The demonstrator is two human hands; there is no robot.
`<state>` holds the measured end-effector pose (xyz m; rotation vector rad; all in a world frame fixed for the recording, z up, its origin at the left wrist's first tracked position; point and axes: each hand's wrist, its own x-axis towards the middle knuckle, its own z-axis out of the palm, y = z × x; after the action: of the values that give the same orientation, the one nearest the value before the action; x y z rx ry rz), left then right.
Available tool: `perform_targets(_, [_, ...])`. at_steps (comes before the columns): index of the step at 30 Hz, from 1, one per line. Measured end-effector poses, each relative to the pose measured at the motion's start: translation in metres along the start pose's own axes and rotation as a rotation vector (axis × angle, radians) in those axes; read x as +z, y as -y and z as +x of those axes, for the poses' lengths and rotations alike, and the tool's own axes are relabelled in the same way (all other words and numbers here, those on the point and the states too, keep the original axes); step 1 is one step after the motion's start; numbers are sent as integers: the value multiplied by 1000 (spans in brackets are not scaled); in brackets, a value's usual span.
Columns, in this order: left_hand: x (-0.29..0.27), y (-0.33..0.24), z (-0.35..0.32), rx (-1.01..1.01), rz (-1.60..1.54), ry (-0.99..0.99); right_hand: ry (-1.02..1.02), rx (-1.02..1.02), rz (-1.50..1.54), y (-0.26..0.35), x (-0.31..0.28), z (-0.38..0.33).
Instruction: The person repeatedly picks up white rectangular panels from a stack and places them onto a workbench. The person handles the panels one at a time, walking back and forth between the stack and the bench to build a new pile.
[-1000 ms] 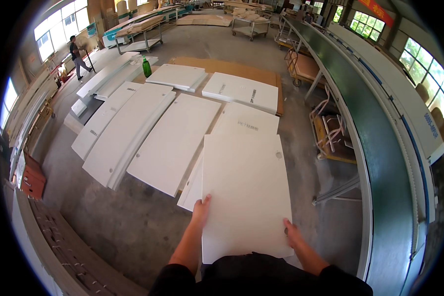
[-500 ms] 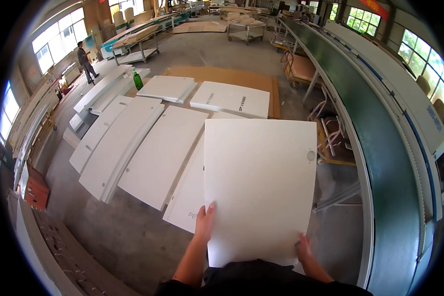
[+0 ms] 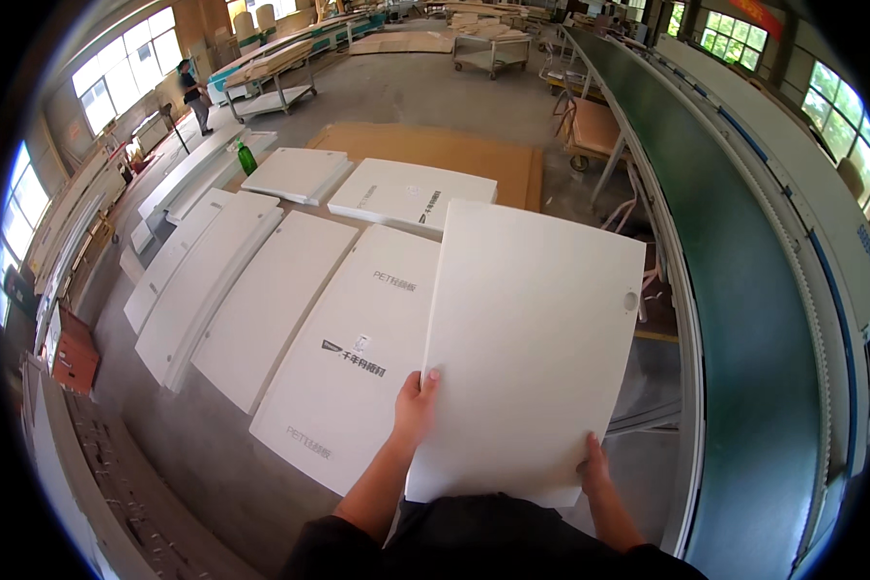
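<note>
Head view: both hands are holding a white panel [image 3: 532,338], lower centre-right of frame. L hand [image 3: 416,411] is clasping its left edge, thumb lying on the face; R hand [image 3: 596,472] is gripping the right edge lower down, nr the body. Fingers underneath aren't showing, so can't tell their spread.

Step in hand, prob.: carrying the panel, turning it a bit. It's overlapping the printed panel [image 3: 353,358] in view; looks lifted, but can't tell the gap. Next move is prob. calling for both hands keeping an even grip, w/ the right edge staying clear of the machine [image 3: 744,329] at frame right.

Vs 0.5 s ago: held panel is now slanting, far edge dipping toward frame right, where it was running near-square; it's also reaching further right. Printed panel, centre, is now showing most of its face, where the held one was covering much of it. Plain panels [image 3: 271,304], centre-left, and bottle [image 3: 246,159], upper left, are appearing further left, so viewpoint's prob. shifting too.
</note>
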<state>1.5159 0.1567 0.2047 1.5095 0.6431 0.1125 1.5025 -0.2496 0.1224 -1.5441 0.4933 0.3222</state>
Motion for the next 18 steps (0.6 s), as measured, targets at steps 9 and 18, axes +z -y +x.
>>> perform_targets(9, [79, -18, 156, -123, 1, -69, 44, -49, -65, 77, 20, 187])
perform_targets(18, [139, -48, 379, -289, 82, -90, 96, 148, -140, 228, 102, 385])
